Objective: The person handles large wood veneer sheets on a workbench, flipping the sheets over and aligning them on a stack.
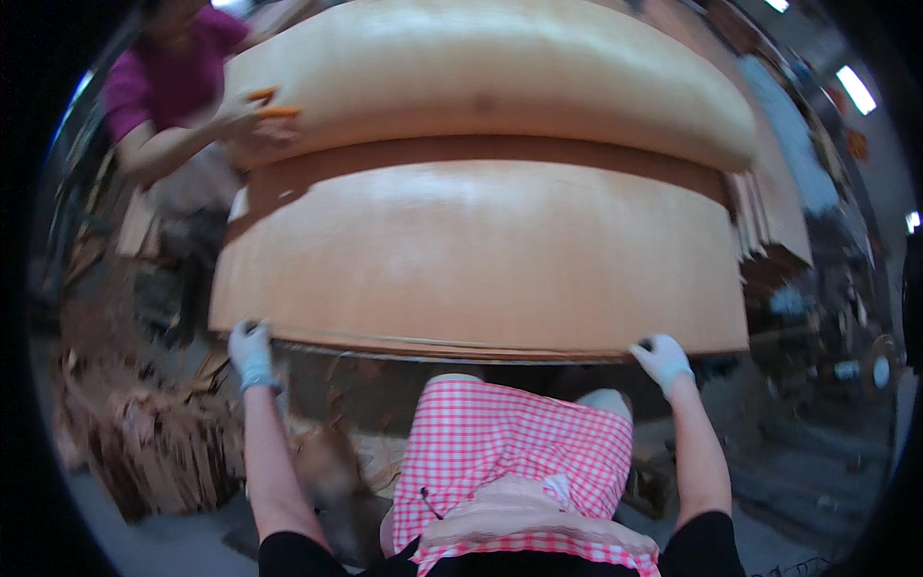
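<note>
A broad sheet of wood veneer (483,252) lies on a stack of sheets before me. At its near left corner, my left hand (250,353), in a white glove, grips the front edge. Near the right end of that edge, my right hand (663,360), also gloved, pinches the sheet between thumb and fingers. Beyond, another large veneer sheet (497,79) curves up and over, its lower edge casting a dark shadow band on the flat one.
At the upper left a co-worker (173,79) in a purple top holds orange-handled tools (277,112) beside the curved sheet. Bundled veneer scraps (166,440) stand on the floor at lower left. Layered sheets (768,209) jut out at the right.
</note>
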Demonstrator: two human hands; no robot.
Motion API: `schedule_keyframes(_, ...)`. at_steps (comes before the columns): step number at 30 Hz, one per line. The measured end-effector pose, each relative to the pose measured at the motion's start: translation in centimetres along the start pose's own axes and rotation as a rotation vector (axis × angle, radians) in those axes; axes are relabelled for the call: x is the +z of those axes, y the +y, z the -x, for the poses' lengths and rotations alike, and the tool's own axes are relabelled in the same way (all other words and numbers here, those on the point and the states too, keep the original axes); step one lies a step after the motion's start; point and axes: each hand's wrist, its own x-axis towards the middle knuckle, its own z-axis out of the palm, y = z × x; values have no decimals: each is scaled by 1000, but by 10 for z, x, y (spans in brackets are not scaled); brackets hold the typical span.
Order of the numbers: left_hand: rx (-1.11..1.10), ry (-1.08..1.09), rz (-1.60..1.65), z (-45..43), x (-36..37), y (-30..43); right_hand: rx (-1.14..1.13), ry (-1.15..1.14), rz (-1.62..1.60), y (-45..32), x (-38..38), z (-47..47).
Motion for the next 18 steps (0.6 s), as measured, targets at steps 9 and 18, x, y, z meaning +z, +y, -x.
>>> schedule_keyframes(9, 228, 359, -408, 91, 54, 145, 127, -184, -70, 0, 5, -16)
schedule_keyframes(18, 1207, -553, -377, 375, 285, 328, 44, -132, -107, -6, 8, -13)
